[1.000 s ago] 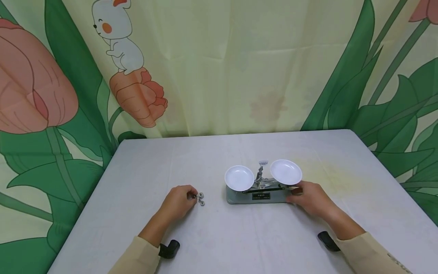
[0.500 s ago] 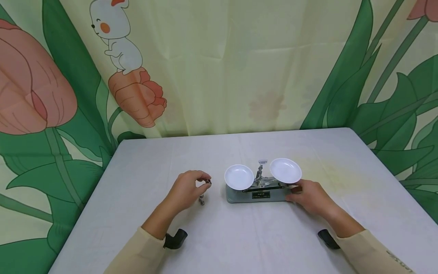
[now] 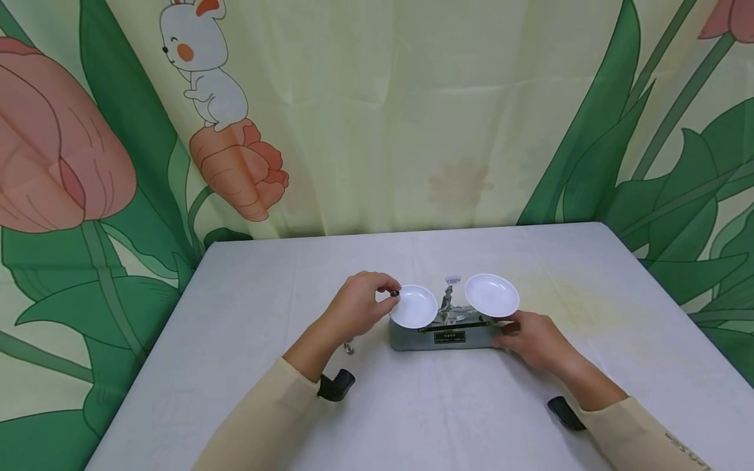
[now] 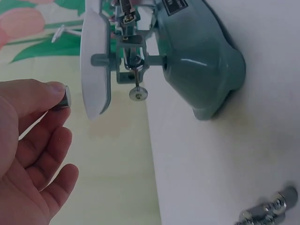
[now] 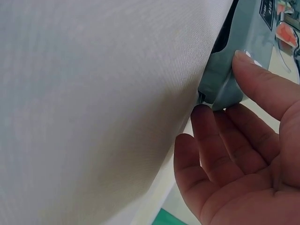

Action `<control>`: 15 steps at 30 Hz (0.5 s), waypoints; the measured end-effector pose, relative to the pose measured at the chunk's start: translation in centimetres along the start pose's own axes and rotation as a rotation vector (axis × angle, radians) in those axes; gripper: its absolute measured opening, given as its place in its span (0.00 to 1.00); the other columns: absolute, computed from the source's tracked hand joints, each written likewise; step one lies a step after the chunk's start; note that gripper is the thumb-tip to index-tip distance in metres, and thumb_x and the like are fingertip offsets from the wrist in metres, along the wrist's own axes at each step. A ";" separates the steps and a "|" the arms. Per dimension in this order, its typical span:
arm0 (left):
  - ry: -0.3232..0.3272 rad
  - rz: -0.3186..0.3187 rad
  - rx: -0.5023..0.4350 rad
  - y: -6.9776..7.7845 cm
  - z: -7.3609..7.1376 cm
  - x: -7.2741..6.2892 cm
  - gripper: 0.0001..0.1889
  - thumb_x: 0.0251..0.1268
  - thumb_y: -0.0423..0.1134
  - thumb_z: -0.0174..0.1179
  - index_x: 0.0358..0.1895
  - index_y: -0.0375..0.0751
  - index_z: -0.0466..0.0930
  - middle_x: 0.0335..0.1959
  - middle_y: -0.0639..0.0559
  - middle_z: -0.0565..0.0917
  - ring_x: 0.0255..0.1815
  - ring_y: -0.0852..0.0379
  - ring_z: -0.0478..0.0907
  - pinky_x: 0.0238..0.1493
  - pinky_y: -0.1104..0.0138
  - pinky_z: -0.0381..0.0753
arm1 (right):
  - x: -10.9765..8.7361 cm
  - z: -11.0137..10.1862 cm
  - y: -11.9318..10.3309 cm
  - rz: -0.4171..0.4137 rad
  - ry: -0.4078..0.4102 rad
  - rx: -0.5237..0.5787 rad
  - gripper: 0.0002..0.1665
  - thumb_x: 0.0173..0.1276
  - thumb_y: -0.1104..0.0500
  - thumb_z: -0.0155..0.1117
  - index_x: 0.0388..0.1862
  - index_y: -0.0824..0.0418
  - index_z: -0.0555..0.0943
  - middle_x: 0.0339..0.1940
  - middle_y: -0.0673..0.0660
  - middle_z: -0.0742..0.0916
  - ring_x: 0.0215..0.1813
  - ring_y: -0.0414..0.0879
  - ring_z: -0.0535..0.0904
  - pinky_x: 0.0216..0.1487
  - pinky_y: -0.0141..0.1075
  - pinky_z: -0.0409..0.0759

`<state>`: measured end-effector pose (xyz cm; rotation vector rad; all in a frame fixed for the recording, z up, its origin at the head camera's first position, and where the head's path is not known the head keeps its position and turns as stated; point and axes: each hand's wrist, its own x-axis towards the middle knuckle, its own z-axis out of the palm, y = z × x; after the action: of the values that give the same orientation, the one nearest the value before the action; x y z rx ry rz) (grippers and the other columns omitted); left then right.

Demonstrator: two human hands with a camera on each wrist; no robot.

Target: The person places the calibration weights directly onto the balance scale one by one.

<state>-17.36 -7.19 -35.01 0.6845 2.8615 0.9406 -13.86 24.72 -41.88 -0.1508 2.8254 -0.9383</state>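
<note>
A grey-green balance scale (image 3: 412, 339) with two white pans stands on the table. My left hand (image 3: 360, 307) pinches a small metal weight (image 4: 64, 99) between thumb and fingertips, beside the outer rim of the left pan (image 3: 417, 309). In the left wrist view a narrow gap shows between the weight and that pan. At the other end, my right hand (image 3: 538, 340) grips the scale's base (image 5: 229, 79), thumb on its front face and fingers at its end. The right pan (image 3: 492, 296) sits slightly higher in the head view and bears nothing.
Several more metal weights (image 4: 267, 208) lie on the white-covered table (image 3: 448, 412), partly hidden behind my left wrist in the head view. A patterned curtain (image 3: 377, 118) hangs behind the table's far edge.
My left hand has picked up a weight from the small group on the table and carried it up and right to the left pan. The right hand stays on the scale.
</note>
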 end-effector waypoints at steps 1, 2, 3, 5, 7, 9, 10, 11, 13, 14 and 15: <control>-0.008 0.001 -0.003 0.1 0.1 0.3 0.10 0.68 0.36 0.66 0.51 0.43 0.86 0.45 0.52 0.85 0.52 0.48 0.78 0.50 0.59 0.79 | 0.0 0.0 0.0 0.002 -0.001 0.000 0.36 0.60 0.59 0.76 0.62 0.76 0.73 0.53 0.72 0.84 0.54 0.67 0.79 0.52 0.59 0.78; -0.015 0.002 -0.005 0.3 0.3 0.6 0.10 0.68 0.36 0.66 0.50 0.42 0.86 0.45 0.51 0.85 0.52 0.48 0.78 0.49 0.59 0.79 | 0.0 0.0 0.0 0.003 -0.002 0.001 0.37 0.60 0.59 0.76 0.62 0.76 0.73 0.53 0.72 0.83 0.54 0.67 0.79 0.52 0.59 0.78; -0.024 -0.002 -0.011 0.4 0.4 0.9 0.10 0.68 0.35 0.66 0.50 0.42 0.86 0.45 0.51 0.85 0.52 0.48 0.78 0.50 0.60 0.79 | 0.0 0.0 0.1 0.006 -0.002 0.004 0.36 0.60 0.59 0.76 0.62 0.76 0.73 0.53 0.72 0.83 0.54 0.66 0.80 0.52 0.59 0.78; -0.036 -0.007 -0.009 0.5 0.7 1.4 0.10 0.67 0.35 0.66 0.49 0.42 0.86 0.45 0.52 0.85 0.51 0.49 0.78 0.49 0.61 0.80 | 0.0 0.2 0.1 0.007 0.000 0.013 0.36 0.60 0.60 0.75 0.63 0.76 0.73 0.54 0.71 0.83 0.54 0.66 0.80 0.52 0.59 0.79; -0.045 -0.015 -0.003 0.7 1.0 1.7 0.09 0.67 0.36 0.66 0.48 0.43 0.86 0.44 0.52 0.85 0.50 0.51 0.78 0.49 0.63 0.80 | 0.1 0.3 0.1 0.011 0.004 0.019 0.37 0.60 0.60 0.75 0.63 0.75 0.72 0.55 0.71 0.83 0.55 0.66 0.80 0.52 0.58 0.79; -0.050 -0.020 0.012 0.7 1.2 1.9 0.08 0.66 0.36 0.67 0.47 0.43 0.87 0.43 0.52 0.85 0.48 0.52 0.77 0.48 0.64 0.80 | 0.1 0.3 0.0 0.009 0.014 0.022 0.37 0.59 0.60 0.75 0.63 0.75 0.73 0.55 0.71 0.83 0.54 0.65 0.80 0.52 0.57 0.79; -0.051 -0.020 0.022 0.7 1.2 2.0 0.08 0.66 0.36 0.67 0.46 0.43 0.87 0.42 0.52 0.85 0.48 0.53 0.77 0.48 0.64 0.80 | 0.1 0.4 0.0 0.006 0.018 0.019 0.37 0.59 0.60 0.76 0.63 0.75 0.72 0.55 0.71 0.83 0.54 0.65 0.80 0.52 0.57 0.79; -0.051 -0.019 0.030 0.7 1.3 2.0 0.07 0.66 0.36 0.67 0.46 0.43 0.87 0.42 0.52 0.85 0.47 0.53 0.77 0.48 0.64 0.79 | 0.1 0.4 0.0 0.005 0.023 0.019 0.37 0.59 0.60 0.75 0.63 0.75 0.72 0.54 0.71 0.83 0.53 0.65 0.81 0.51 0.57 0.80; -0.051 -0.023 0.036 0.7 1.4 2.0 0.07 0.66 0.36 0.68 0.45 0.43 0.87 0.42 0.52 0.85 0.47 0.54 0.76 0.48 0.64 0.79 | 0.0 0.4 -0.1 0.001 0.037 0.015 0.37 0.59 0.59 0.75 0.63 0.74 0.73 0.53 0.70 0.84 0.53 0.65 0.81 0.51 0.57 0.80; -0.051 -0.026 0.038 0.7 1.4 2.1 0.07 0.65 0.36 0.68 0.45 0.43 0.87 0.42 0.52 0.85 0.47 0.53 0.76 0.47 0.64 0.79 | 0.0 0.4 -0.1 -0.002 0.043 0.016 0.37 0.59 0.59 0.75 0.63 0.74 0.73 0.53 0.70 0.84 0.53 0.64 0.81 0.51 0.57 0.80; -0.051 -0.028 0.040 0.7 1.4 2.1 0.07 0.65 0.36 0.68 0.44 0.43 0.87 0.41 0.53 0.85 0.47 0.54 0.76 0.47 0.64 0.79 | 0.0 0.5 -0.2 -0.006 0.049 0.016 0.37 0.60 0.58 0.75 0.63 0.73 0.73 0.52 0.69 0.84 0.53 0.64 0.81 0.51 0.57 0.80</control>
<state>-18.70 -5.01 -35.58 0.6602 2.8449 0.8527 -13.77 24.29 -42.16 -0.1358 2.8624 -0.9786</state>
